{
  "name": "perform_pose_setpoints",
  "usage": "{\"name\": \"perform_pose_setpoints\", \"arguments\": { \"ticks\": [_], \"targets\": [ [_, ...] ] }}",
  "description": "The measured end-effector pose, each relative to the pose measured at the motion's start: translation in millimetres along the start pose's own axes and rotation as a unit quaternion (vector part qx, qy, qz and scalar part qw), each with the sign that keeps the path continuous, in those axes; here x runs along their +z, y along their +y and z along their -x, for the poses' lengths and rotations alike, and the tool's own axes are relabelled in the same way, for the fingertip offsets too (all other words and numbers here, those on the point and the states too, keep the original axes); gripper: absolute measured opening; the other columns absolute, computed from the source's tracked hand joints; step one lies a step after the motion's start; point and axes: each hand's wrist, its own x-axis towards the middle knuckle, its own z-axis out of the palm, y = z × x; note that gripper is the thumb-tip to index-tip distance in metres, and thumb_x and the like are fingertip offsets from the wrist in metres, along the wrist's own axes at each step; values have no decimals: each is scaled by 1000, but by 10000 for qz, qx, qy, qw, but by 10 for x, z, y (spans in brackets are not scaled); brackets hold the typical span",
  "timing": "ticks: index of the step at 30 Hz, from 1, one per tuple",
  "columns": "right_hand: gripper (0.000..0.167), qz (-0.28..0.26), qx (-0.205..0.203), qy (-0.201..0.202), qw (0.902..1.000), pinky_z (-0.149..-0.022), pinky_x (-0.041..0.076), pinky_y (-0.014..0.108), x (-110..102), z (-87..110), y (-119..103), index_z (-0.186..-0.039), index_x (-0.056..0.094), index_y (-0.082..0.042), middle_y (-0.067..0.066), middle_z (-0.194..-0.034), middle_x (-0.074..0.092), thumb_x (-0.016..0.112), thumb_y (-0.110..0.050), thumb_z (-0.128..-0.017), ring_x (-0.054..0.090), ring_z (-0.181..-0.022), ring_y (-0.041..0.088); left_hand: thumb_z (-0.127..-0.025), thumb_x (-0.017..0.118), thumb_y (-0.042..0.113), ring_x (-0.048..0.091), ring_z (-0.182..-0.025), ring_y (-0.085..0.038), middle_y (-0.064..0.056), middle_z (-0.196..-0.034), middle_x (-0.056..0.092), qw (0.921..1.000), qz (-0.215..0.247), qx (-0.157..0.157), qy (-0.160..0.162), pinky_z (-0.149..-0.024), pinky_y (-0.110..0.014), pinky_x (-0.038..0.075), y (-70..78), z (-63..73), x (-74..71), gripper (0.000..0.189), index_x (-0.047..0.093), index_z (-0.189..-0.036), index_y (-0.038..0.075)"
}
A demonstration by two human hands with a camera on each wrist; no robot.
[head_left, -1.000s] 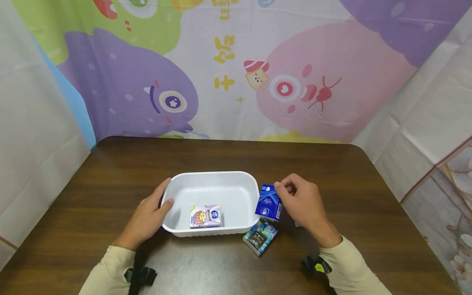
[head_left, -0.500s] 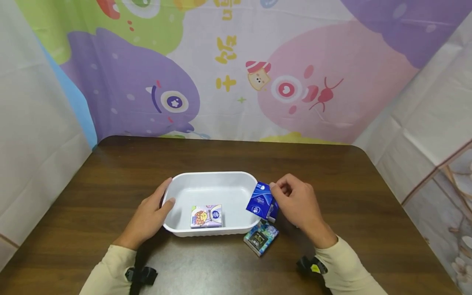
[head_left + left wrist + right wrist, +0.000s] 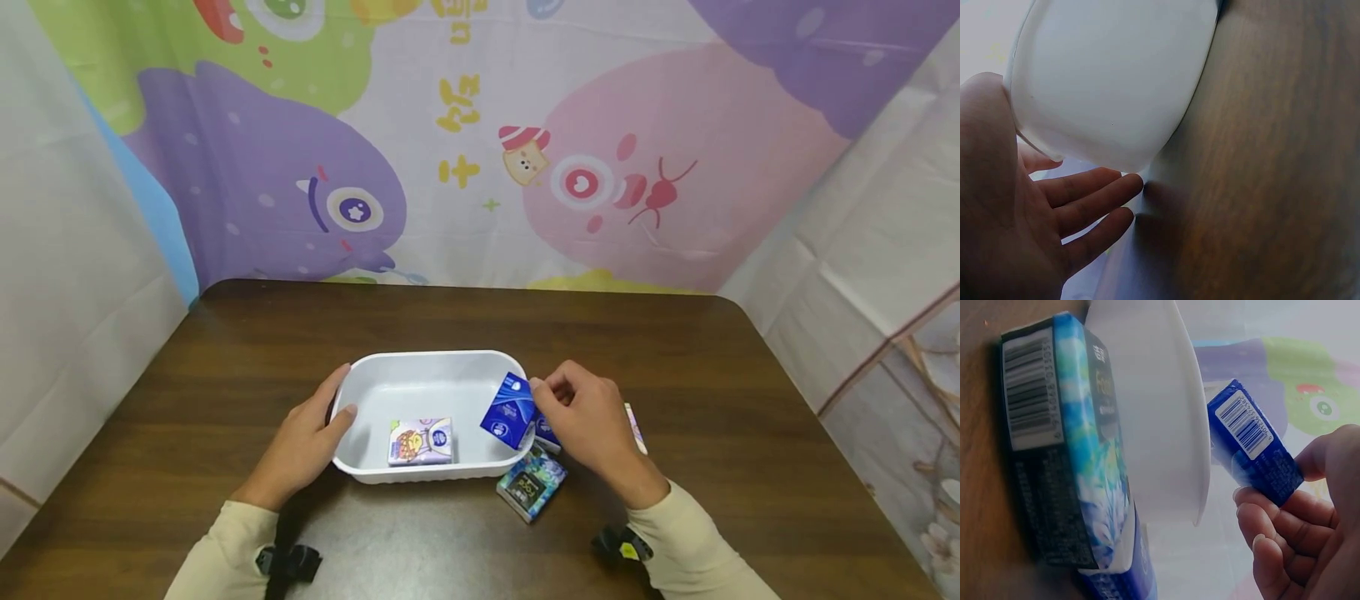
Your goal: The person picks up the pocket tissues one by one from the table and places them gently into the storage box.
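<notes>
Over the right end of a white plastic basin [image 3: 450, 367], my right hand [image 3: 585, 421] pinches a blue pocket tissue pack [image 3: 510, 411] by one end. In the right wrist view, thumb and fingertips hold that pack [image 3: 1241, 425], its barcode showing. My left hand [image 3: 303, 437] holds the basin's left end, thumb over the rim and fingers against the outer wall [image 3: 1104, 81]. A purple cartoon tissue pack [image 3: 420, 442] lies inside the basin. Just outside its right end are a second blue pack [image 3: 548, 433], partly hidden, and a blue-green floral pack [image 3: 532, 483].
Behind my right hand, the edge of a pale pack [image 3: 635, 427] shows; the hand hides most of it. Everything stands on a dark wooden table [image 3: 225, 375]. A cartoon-print cloth [image 3: 465, 233] hangs along the table's back edge.
My right hand has carried the blue tissue pack leftward, from beside the basin to over its right end. This uncovers the second blue pack and the pale pack. The left hand stays put.
</notes>
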Motion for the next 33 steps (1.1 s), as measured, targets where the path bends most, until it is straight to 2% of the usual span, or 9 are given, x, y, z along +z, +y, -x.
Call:
{"name": "perform_pose_setpoints", "arguments": {
  "ticks": [8,19,33],
  "targets": [
    [15,133,38,-135,9998,-58,46,32,66,38,-40,-82,66,-19,-9,-70,61,72,-28,-93,54,-65,14,-105,48,30,46,-134,-41,-21,-154,40,10000,26,-21,-25,-103,-60,40,-11,-14,0,61,26,-160,15],
    [16,294,132,-357,9988,-52,44,29,138,82,-56,-82,67,-19,-11,-66,58,72,-29,-93,52,-60,12,-105,48,29,46,-134,-42,-22,-154,40,9999,14,-97,-45,-104,-61,39,11,7,4,61,26,-160,13],
    [18,787,-379,-353,9956,-47,37,27,229,129,-88,-84,70,-18,-12,-66,63,75,-34,-90,47,-53,6,-106,48,30,46,-134,-43,-22,-154,39,9999,82,-124,-68,-102,-62,40,18,0,-2,62,24,-160,15]
  ]
}}
